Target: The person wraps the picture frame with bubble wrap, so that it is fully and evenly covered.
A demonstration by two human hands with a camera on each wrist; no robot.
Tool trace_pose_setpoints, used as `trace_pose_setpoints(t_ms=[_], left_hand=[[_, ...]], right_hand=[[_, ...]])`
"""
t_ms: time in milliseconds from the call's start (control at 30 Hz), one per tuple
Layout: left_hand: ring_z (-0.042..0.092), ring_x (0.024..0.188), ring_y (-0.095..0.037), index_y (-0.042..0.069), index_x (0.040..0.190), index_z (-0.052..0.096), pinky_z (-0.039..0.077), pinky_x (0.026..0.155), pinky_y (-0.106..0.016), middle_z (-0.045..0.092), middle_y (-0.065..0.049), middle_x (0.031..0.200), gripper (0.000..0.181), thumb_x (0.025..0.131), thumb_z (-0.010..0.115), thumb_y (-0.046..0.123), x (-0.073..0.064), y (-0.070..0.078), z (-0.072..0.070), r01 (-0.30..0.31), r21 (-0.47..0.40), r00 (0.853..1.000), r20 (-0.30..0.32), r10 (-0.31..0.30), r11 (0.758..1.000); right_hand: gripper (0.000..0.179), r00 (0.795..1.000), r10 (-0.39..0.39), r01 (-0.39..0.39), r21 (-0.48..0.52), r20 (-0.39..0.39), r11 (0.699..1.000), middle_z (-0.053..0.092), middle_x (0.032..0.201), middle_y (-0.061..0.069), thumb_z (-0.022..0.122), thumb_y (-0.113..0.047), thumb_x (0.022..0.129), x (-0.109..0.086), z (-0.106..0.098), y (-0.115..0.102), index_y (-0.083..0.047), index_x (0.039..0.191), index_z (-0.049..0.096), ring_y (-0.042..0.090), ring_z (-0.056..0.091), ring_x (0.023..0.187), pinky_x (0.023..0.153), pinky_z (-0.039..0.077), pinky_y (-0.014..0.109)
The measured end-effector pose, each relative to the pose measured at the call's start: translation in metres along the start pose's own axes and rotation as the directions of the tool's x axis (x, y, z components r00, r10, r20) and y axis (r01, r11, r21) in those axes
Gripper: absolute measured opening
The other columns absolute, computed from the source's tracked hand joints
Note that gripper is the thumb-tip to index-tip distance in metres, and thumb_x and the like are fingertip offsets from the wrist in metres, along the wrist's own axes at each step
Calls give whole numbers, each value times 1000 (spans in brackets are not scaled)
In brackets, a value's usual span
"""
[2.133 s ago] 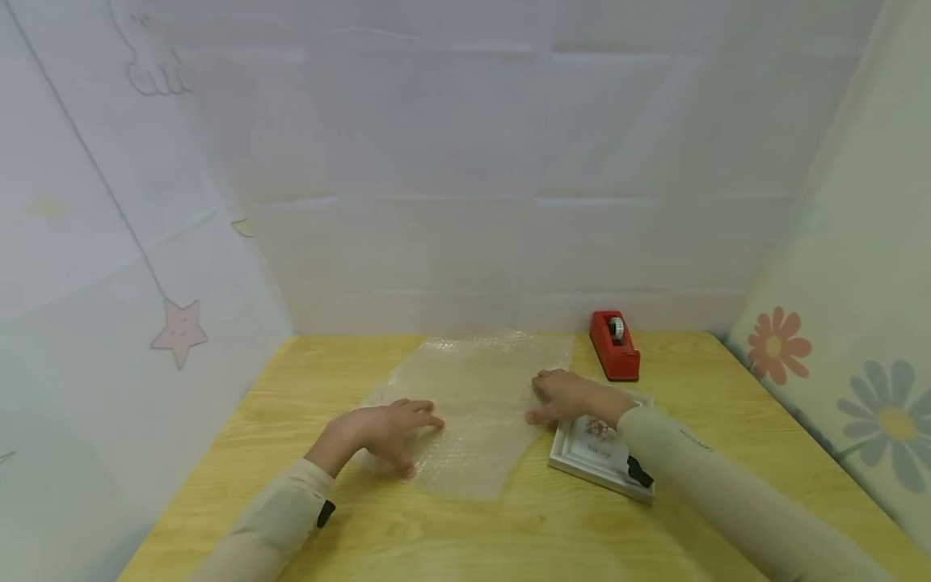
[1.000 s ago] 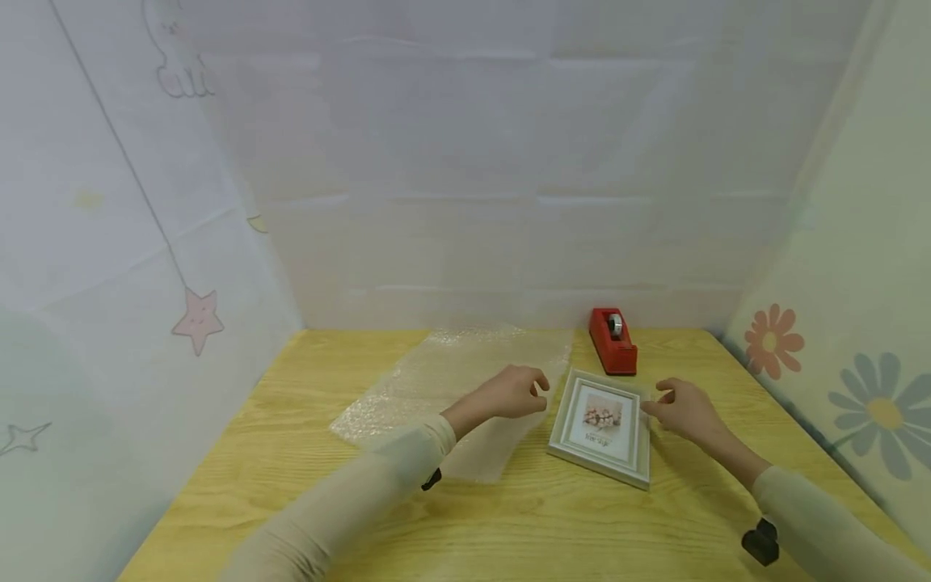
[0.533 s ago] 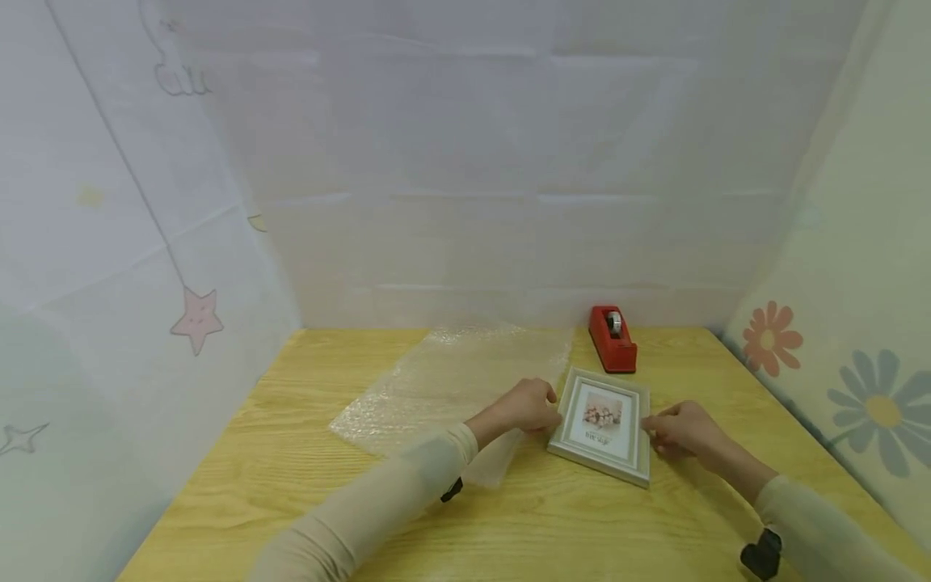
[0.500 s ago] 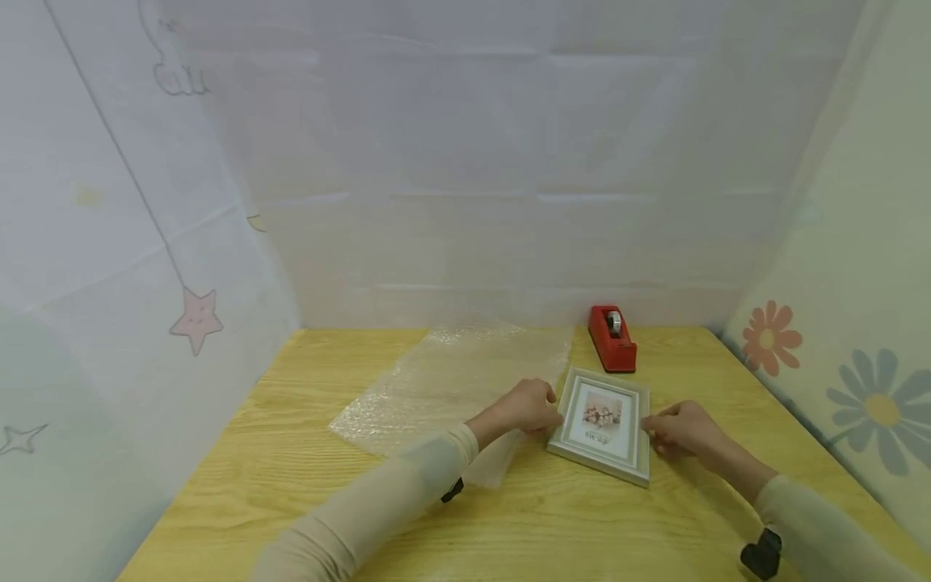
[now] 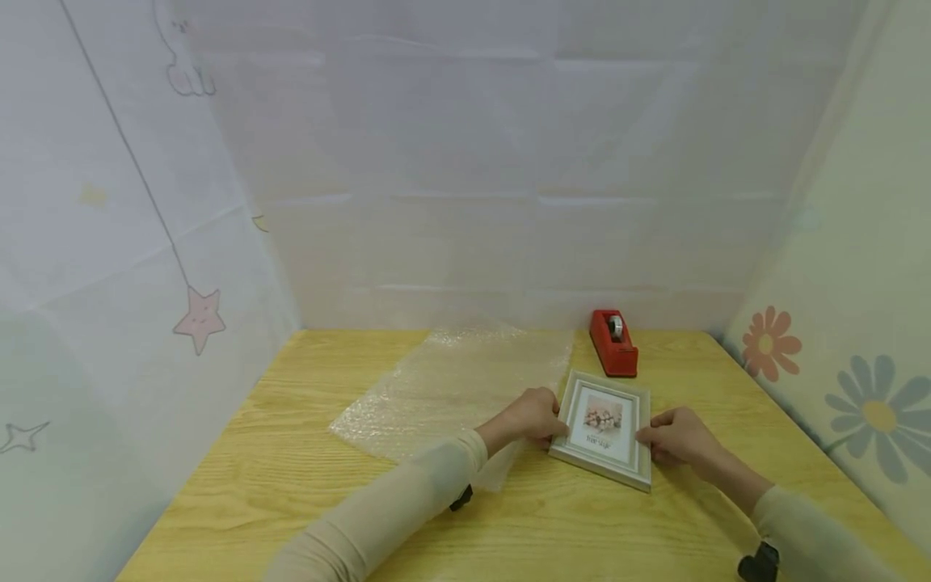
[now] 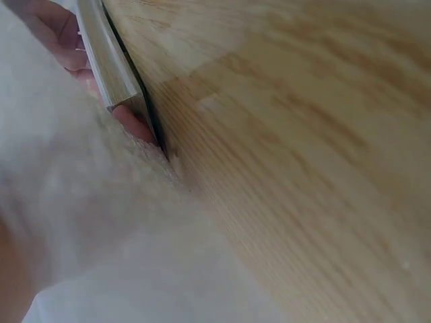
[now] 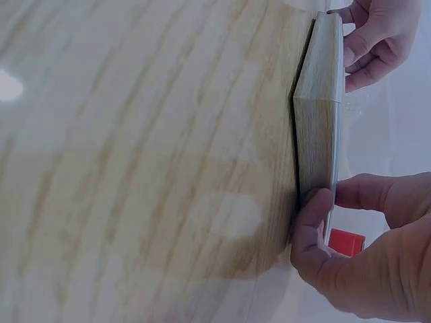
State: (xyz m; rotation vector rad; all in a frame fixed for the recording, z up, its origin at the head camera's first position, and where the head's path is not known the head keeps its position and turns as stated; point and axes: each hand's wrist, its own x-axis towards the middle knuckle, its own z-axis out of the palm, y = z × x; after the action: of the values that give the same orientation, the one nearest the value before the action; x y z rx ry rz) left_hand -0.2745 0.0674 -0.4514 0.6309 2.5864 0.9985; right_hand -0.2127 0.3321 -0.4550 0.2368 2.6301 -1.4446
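Note:
A silver-white picture frame (image 5: 609,467) with a flower print lies face up at the right of the table. My left hand (image 5: 529,415) grips its left side, thumb over the border. On the opposite side, my right hand (image 5: 680,438) pinches the edge between thumb and curled fingers. The right wrist view shows the frame's side (image 7: 315,145) close over the wood, with both hands at it. In the left wrist view, bubble wrap (image 6: 74,161) covers much of the near part, and only the frame's edge (image 6: 106,57) and some fingers show.
A sheet of bubble wrap (image 5: 429,388) is spread on the wooden table (image 5: 291,485), left of the frame. Behind the frame stands a red tape dispenser (image 5: 614,352). Walls hung with printed sheets border the table at the back and sides.
Both hands have left the bubble wrap and come to opposite sides of the picture frame. Since half a second ago, their thumbs have moved further onto its border. The frame has hardly moved.

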Motion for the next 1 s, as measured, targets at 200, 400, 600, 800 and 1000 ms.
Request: trace_pose_setpoints(t_ms=[200, 400, 600, 800, 1000], left_hand=[[63, 45, -17, 9, 55, 51, 46, 42, -22, 57, -3, 46, 45, 88, 82, 12, 2, 3, -2, -40, 63, 999, 12, 39, 997], [69, 52, -24, 10, 53, 48, 31, 39, -21, 65, -12, 55, 48, 89, 80, 12, -8, 3, -7, -89, 37, 996, 21, 89, 995], [70, 55, -26, 12, 57, 43, 42, 41, -20, 58, -6, 51, 47, 89, 78, 8, -20, 6, -16, -138, -28, 990, -10, 138, 990], [70, 57, -23, 3, 71, 52, 58, 56, -34, 59, -4, 62, 30, 89, 75, 2, -32, 16, -32, -160, -167, 987, -49, 154, 973], [70, 59, -17, -11, 106, 61, 60, 61, -36, 68, -10, 80, 24, 91, 74, 3, -48, 23, -54, -180, -242, 983, -67, 169, 953]], right_hand=[[31, 996, -88, 86, -76, -22, 993, 66, 83, 10, 72, -7, 91, 2, -1, 4, 18, 105, 60, 18, 63, 73, 63, 54, 32], [45, 992, -126, 125, -77, -14, 989, 67, 96, 20, 71, -8, 91, -3, -2, 2, 25, 116, 54, 24, 67, 82, 70, 57, 37], [46, 990, -139, 138, -38, -15, 990, 65, 103, 24, 67, -7, 92, -13, -2, -11, 25, 122, 50, 25, 67, 83, 72, 59, 39], [50, 983, -183, 182, -71, -20, 981, 67, 102, 20, 65, -11, 95, -23, -12, -35, 23, 128, 49, 23, 67, 82, 73, 58, 41], [49, 971, -236, 230, -120, -38, 966, 68, 104, 19, 65, -14, 94, -27, -19, -61, 19, 127, 53, 23, 66, 81, 70, 58, 37]])
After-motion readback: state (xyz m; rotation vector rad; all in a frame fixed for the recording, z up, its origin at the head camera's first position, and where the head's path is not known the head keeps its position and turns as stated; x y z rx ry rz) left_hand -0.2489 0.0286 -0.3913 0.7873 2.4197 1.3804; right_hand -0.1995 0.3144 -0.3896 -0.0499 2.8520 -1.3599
